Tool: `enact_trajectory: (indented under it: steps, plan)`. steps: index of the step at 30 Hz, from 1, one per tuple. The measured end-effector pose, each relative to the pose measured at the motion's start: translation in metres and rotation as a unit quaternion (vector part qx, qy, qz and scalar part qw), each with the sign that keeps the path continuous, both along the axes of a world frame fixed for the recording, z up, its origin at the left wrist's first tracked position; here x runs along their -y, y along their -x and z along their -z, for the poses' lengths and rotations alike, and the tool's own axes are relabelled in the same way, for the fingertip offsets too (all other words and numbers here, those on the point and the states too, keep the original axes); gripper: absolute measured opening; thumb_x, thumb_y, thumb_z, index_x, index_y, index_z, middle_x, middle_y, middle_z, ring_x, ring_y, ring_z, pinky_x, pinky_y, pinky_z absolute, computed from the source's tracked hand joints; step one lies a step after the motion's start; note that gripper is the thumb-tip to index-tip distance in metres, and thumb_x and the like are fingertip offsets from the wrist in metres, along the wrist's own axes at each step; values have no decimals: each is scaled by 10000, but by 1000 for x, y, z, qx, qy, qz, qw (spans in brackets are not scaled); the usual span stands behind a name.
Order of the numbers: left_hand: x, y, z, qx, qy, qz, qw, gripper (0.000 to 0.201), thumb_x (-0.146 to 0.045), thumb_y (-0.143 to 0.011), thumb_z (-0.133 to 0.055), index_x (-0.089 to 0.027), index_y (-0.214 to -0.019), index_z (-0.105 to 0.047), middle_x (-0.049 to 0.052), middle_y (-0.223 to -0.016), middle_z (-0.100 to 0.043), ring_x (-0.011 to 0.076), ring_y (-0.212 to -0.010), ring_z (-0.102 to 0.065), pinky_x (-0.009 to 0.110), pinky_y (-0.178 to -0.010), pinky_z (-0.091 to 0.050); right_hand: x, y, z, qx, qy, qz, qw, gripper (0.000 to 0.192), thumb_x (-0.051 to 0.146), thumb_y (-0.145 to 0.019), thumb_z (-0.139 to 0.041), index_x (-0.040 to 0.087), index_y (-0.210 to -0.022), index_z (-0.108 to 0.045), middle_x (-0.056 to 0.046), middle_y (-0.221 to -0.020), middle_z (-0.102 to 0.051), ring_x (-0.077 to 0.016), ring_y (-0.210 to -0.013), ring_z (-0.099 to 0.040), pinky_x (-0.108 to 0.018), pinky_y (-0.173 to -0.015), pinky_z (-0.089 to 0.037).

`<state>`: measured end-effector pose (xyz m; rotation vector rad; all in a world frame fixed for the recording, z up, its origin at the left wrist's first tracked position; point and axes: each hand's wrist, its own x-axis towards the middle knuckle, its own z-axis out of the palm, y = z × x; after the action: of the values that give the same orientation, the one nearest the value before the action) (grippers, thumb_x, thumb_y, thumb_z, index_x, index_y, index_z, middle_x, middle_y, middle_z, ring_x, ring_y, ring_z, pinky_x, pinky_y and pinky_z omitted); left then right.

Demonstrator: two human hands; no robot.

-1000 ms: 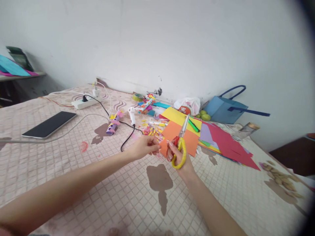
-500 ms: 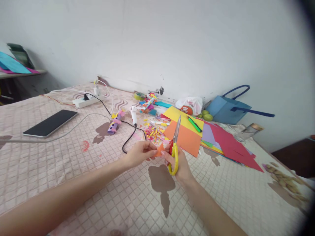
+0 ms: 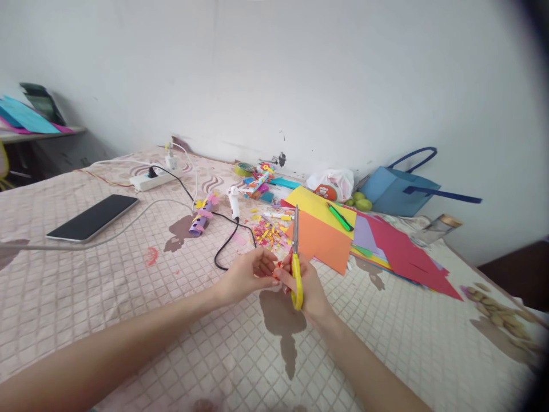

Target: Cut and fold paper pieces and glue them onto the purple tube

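Note:
Just above the patterned tablecloth, my two hands meet around a small piece of orange paper. My left hand has its fingers and thumb curled about the left side of the piece, which is mostly hidden. In my right hand are scissors with yellow and red handles, their blades pointing up and away. The right thumb presses the orange paper at the same time. Beyond the hands lie a heap of coloured paper scraps and an orange sheet.
A white glue gun with a black cord and a decorated purple paper roll lie ahead. A tablet and power strip are left. Red paper, a green cutter and a blue bag are right.
The orange piece, flat and pointed before, now looks folded or crumpled and more covered by fingers. The scissors have swung slightly left and stand more upright. My left fingers have shifted a little.

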<state>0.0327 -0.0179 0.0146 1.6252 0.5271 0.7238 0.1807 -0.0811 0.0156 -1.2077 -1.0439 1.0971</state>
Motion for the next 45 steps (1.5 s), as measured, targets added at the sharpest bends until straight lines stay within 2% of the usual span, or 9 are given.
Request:
enact_trajectory:
  steps: [5,9,15,24,32,35,37,41,45]
  plan:
    - [-8,2,6,57,131,82,986,388,-248,-663,-728,-135,-960,-505,36,-813,-622,126,-714,-606,265,-663,-476,-1,-2,0,-42,11,-36,998,343,373,-660,-729,202,-823,-480,73,-578,-520,-54,-417,-461,-171,-396,-359]
    - [-11,3,3,97,171,66,978,390,-244,-710,-691,-159,-1021,-473,12,-784,-613,115,-668,-603,259,-626,-485,-3,-7,-1,-71,3,-41,997,318,356,-671,-723,213,-822,-483,84,-570,-487,-47,-405,-448,-172,-396,-355]
    - [-19,8,0,86,97,76,989,129,-164,-748,-609,-125,-864,-568,38,-804,-621,123,-713,-601,277,-673,-495,-7,-15,-1,-54,24,-21,998,278,355,-696,-696,211,-779,-473,91,-491,-466,-58,-388,-443,-175,-400,-363]
    - [-19,10,5,19,-17,38,999,196,-155,-708,-645,-114,-892,-593,83,-897,-652,163,-804,-620,314,-771,-476,-8,-16,2,-22,34,-39,998,249,340,-708,-667,200,-771,-472,88,-503,-472,-57,-377,-440,-179,-390,-356]
    - [-17,7,4,70,142,56,986,195,-235,-683,-710,-116,-723,-561,55,-769,-685,134,-735,-630,255,-704,-459,-6,-11,-4,18,51,-66,996,286,391,-687,-650,208,-769,-446,81,-522,-484,-61,-362,-394,-190,-366,-313]
    - [-17,7,3,57,168,14,984,227,-229,-632,-749,-115,-706,-566,12,-689,-664,92,-640,-598,209,-627,-434,-13,-29,-2,130,40,-7,991,275,390,-676,-636,208,-809,-479,53,-588,-534,-82,-397,-416,-216,-394,-335]
    - [-17,8,3,45,172,-1,984,238,-237,-620,-757,-113,-702,-572,0,-659,-650,79,-608,-578,200,-600,-422,-21,-51,1,264,0,85,961,304,357,-637,-658,192,-856,-527,-8,-737,-608,-147,-582,-548,-263,-533,-428]
    - [-19,7,3,44,165,-19,985,245,-247,-606,-765,-112,-681,-574,-7,-638,-636,71,-589,-564,192,-579,-411,-33,-102,11,511,-4,195,837,328,345,-656,-619,150,-918,-589,-108,-897,-643,-263,-853,-582,-374,-764,-437]
    - [-18,6,2,73,139,-24,987,249,-241,-598,-770,-116,-648,-561,-17,-635,-623,66,-584,-558,182,-563,-406,-35,-134,17,597,-3,247,764,322,342,-700,-579,116,-927,-605,-145,-913,-641,-274,-862,-581,-396,-795,-425]
